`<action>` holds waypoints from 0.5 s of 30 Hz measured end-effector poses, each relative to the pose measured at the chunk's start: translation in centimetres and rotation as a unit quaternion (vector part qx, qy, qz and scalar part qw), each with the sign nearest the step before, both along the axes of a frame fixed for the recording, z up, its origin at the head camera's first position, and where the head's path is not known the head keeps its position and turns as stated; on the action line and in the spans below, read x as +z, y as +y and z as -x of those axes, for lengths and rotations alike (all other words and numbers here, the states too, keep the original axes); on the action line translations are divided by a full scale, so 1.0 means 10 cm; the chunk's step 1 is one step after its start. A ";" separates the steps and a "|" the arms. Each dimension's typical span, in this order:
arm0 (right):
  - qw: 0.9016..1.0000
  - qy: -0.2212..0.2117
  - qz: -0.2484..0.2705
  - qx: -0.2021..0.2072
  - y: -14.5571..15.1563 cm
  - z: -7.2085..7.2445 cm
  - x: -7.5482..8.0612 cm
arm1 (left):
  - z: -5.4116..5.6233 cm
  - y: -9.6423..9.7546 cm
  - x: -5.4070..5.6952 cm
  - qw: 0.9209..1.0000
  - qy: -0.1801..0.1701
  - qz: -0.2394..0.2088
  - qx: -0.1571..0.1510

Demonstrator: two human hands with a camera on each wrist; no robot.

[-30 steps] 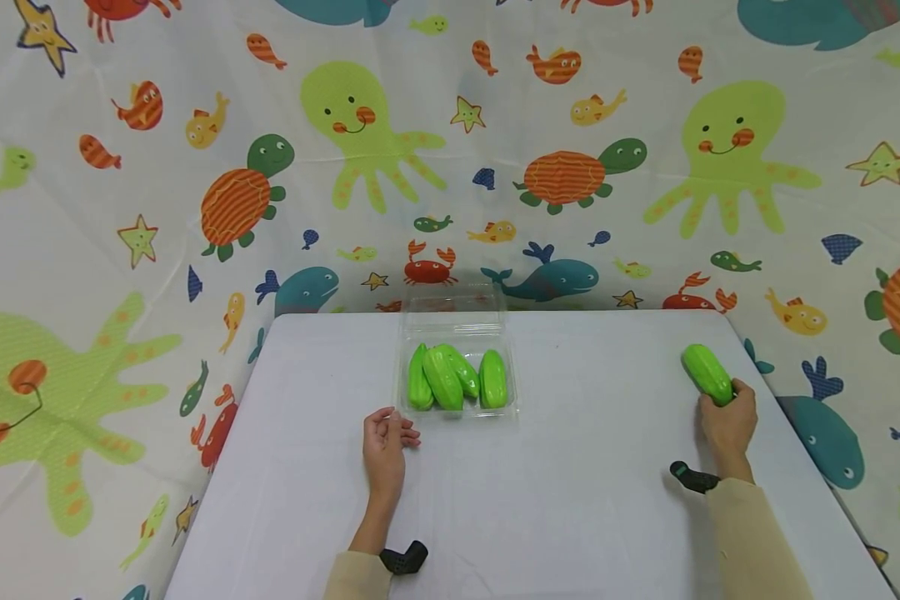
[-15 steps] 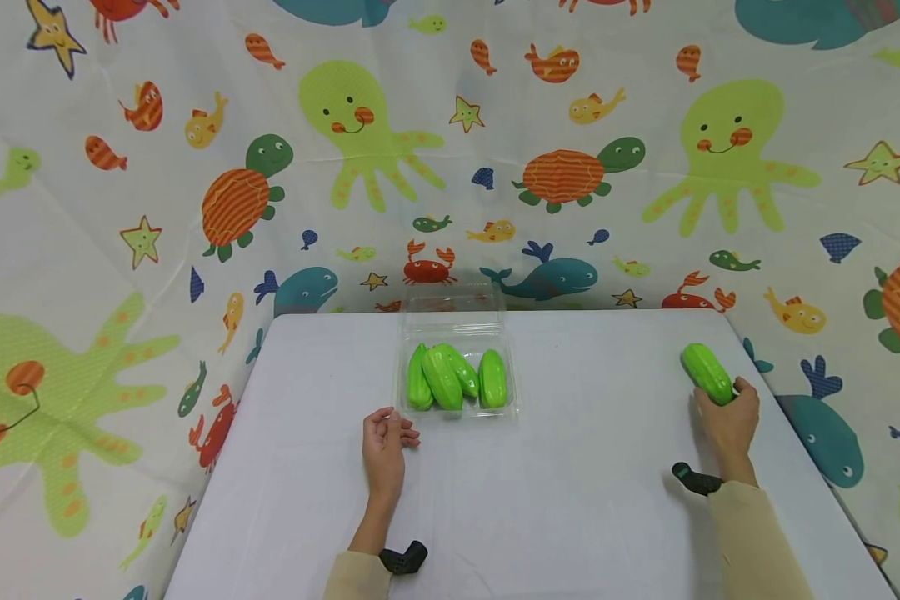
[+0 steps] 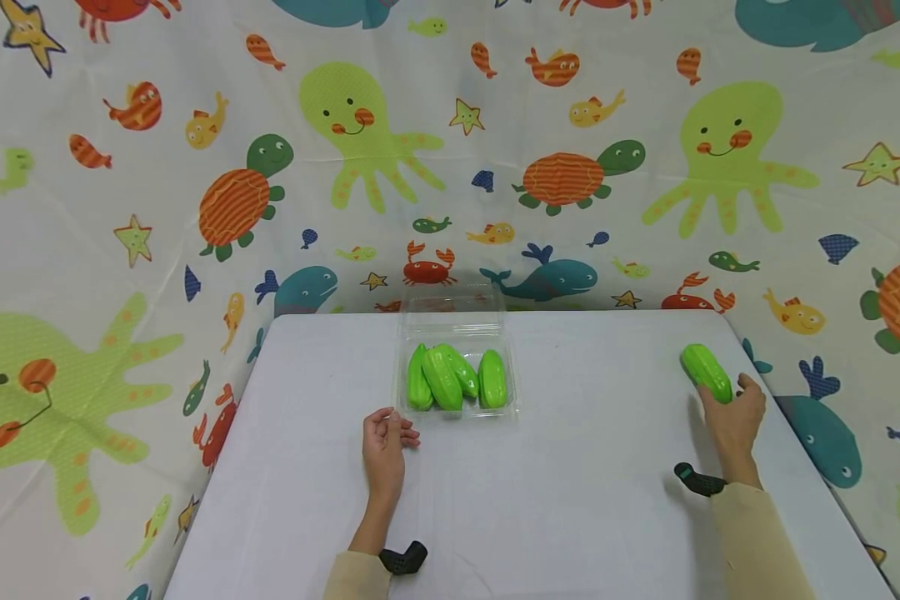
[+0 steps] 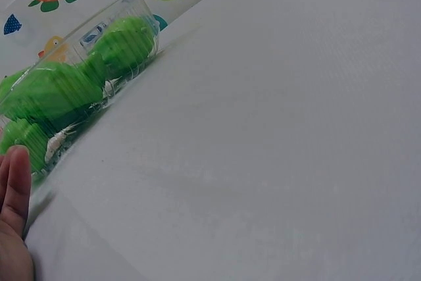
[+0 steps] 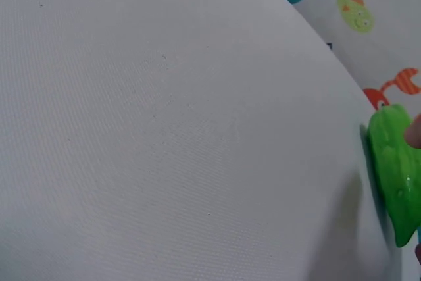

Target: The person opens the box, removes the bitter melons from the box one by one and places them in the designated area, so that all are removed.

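A green, glossy, ridged cucumber-shaped vegetable [image 3: 705,371] lies at the right of the table. My right hand [image 3: 735,425] is at its near end, thumb and fingers spread apart around that end. In the right wrist view the vegetable [image 5: 395,169] tapers to a point, with a fingertip [image 5: 414,134] in front of it. Several like vegetables [image 3: 442,379] lie in a clear plastic clamshell box [image 3: 472,407], its lid raised at the back. My left hand [image 3: 384,454] rests at the box's front left corner, fingers loosely bent, holding nothing; the left wrist view shows its fingers [image 4: 18,182] beside the box.
A white cloth covers the table [image 3: 570,483]. Behind it and along both sides hangs a curtain [image 3: 450,183] printed with sea animals. Each wrist carries a black camera mount.
My right hand's fingers have spread wider and it has drawn slightly right and back from the vegetable, which stays in place. The left hand has not moved.
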State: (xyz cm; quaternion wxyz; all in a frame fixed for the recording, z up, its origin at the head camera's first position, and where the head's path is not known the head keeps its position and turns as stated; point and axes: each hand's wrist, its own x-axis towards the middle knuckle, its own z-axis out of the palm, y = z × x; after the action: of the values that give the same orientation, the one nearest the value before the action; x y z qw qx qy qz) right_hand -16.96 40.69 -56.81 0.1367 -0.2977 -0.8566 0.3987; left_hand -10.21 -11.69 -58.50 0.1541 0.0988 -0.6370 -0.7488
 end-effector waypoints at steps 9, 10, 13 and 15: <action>1.000 -0.009 0.000 -0.009 -0.03 0.00 0.14 | 0.00 -0.01 0.02 1.000 -0.002 0.004 -0.005; 1.000 -0.009 -0.001 -0.010 -0.04 0.00 0.14 | 0.01 -0.01 0.02 1.000 -0.001 0.003 -0.006; 1.000 -0.005 -0.006 -0.016 -0.06 -0.01 0.15 | 0.01 -0.02 0.02 1.000 0.001 0.000 -0.007; 1.000 0.000 -0.008 -0.022 -0.09 -0.01 0.16 | 0.02 -0.02 0.02 1.000 0.003 -0.001 -0.007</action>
State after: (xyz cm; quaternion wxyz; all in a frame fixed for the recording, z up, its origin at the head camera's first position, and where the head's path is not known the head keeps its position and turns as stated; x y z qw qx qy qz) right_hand -16.82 39.80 -55.19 0.1479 -0.3157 -0.8528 0.3888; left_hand -10.41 -11.93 -58.26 0.1511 0.0922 -0.6363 -0.7509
